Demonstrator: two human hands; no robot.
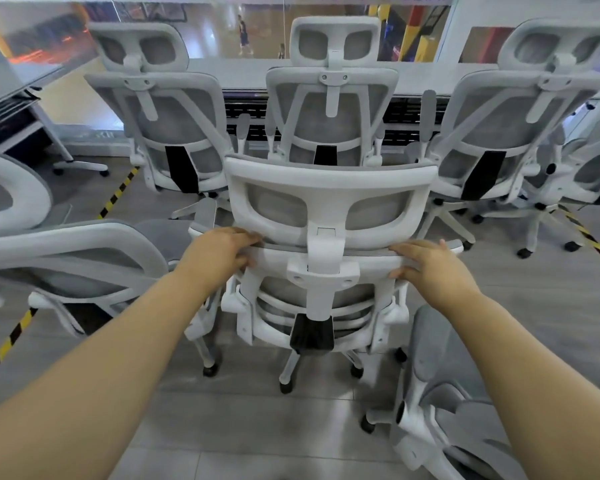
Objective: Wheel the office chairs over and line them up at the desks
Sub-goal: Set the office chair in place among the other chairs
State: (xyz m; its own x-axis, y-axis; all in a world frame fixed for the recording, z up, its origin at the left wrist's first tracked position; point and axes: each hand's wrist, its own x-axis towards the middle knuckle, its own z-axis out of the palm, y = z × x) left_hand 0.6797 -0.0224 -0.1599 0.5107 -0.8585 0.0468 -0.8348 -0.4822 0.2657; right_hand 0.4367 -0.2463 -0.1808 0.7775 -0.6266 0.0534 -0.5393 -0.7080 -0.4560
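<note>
A white office chair [329, 188] with grey mesh stands right in front of me, its back toward me. My left hand [219, 252] grips the left end of its backrest's top rail. My right hand [430, 268] grips the right end of the same rail. Beyond it, three matching chairs stand in a row at a long white desk [243, 72]: a left chair [167, 109], a middle chair [331, 109] and a right chair [506, 112]. The held chair sits just behind the middle one.
Another chair [66, 258] stands close on my left and one [458, 410] at the lower right. Yellow-black floor tape [118, 192] runs on the left and more tape [593, 240] on the right. A second desk [25, 109] stands far left. A window shows a sports hall.
</note>
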